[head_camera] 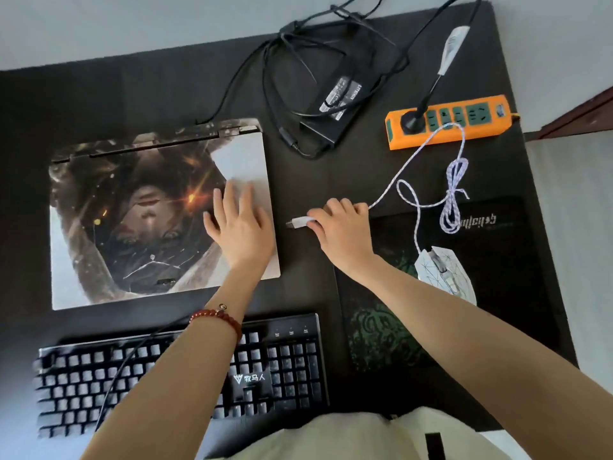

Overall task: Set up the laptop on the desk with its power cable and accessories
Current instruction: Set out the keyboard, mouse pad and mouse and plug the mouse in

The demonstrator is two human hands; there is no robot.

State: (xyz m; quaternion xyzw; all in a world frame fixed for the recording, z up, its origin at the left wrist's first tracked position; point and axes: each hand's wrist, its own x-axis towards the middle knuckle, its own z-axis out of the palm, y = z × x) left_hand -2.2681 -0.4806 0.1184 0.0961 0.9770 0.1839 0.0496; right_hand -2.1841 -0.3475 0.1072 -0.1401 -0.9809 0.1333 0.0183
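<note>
With the closed laptop (159, 214) lying at the worktop's left side, the left hand (238, 227) is resting flat on its lid, fingers straight, while the right hand (341, 224) is pinching the mouse's USB plug (298, 223) just beside the laptop's right edge, not yet inserted, the power adapter (335, 107) lying near the far edge.

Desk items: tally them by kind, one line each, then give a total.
Laptop, closed: 1
Keyboard: 1
Mouse, white: 1
Mouse pad: 1
Power strip, orange: 1
Power adapter with cables: 1
Total: 6
The USB plug, pinched by the right hand, belongs to the mouse. The left hand rests on the laptop.
</note>
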